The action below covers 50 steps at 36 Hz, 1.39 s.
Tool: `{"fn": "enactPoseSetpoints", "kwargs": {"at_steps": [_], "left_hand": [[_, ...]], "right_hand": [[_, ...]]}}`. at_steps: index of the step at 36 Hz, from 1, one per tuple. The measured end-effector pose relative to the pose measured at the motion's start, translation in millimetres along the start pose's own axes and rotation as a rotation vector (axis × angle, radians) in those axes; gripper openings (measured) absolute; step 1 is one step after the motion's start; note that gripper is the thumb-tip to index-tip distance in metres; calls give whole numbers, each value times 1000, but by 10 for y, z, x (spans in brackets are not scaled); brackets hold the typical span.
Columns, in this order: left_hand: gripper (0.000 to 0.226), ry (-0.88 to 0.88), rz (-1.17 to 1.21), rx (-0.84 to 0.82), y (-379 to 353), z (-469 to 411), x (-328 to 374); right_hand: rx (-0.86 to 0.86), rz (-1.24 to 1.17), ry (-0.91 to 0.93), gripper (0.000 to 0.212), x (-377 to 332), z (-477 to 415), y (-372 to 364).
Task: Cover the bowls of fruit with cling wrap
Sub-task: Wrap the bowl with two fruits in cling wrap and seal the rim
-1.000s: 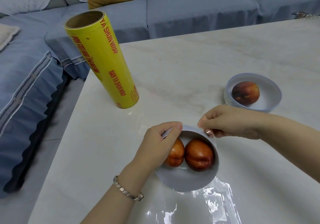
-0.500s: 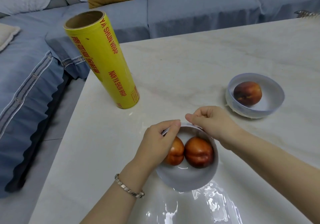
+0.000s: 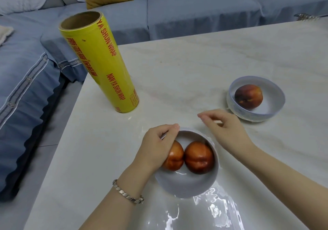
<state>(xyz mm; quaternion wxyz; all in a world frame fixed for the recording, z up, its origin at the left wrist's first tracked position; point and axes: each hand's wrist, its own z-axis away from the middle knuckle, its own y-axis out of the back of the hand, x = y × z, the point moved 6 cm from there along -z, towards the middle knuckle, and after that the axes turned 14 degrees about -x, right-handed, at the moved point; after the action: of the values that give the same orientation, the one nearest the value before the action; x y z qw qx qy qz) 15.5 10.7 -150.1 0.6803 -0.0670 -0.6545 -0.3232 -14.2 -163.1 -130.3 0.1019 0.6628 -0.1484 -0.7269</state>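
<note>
Pale marble tabletop [image 3: 195,61], blue-grey sofa [image 3: 195,7] behind. Left hand [image 3: 156,149] pinches the far rim of the white round bowl [image 3: 186,183] holding two red-orange nectarines [image 3: 198,157]. Right hand [image 3: 225,128] hovers just right of it, apart from the left, fingers bent and blurred; any grip on film cannot be told. Clear cling film sheet [image 3: 213,210] glints nearer than both hands. Judged step: sealing this bowl. The next move calls for drawing the film taut over the fruit and pressing it down the wall.

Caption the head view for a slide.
Left hand grips the rim of the near bowl of two peaches; right hand hovers past it; cling film shines in front, yellow wrap roll behind.
</note>
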Motion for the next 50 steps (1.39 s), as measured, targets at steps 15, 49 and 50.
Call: {"fn": "enactPoseSetpoints", "kwargs": {"at_steps": [15, 49, 50], "left_hand": [[50, 275, 213, 271, 125, 117, -243], [25, -10, -99, 33, -101, 27, 175], [25, -11, -94, 36, -101, 28, 172]], "right_hand": [[-259, -387, -201, 33, 317, 296, -191], [-517, -108, -523, 24, 24, -111, -102], [-488, -79, -504, 25, 47, -116, -114]]}}
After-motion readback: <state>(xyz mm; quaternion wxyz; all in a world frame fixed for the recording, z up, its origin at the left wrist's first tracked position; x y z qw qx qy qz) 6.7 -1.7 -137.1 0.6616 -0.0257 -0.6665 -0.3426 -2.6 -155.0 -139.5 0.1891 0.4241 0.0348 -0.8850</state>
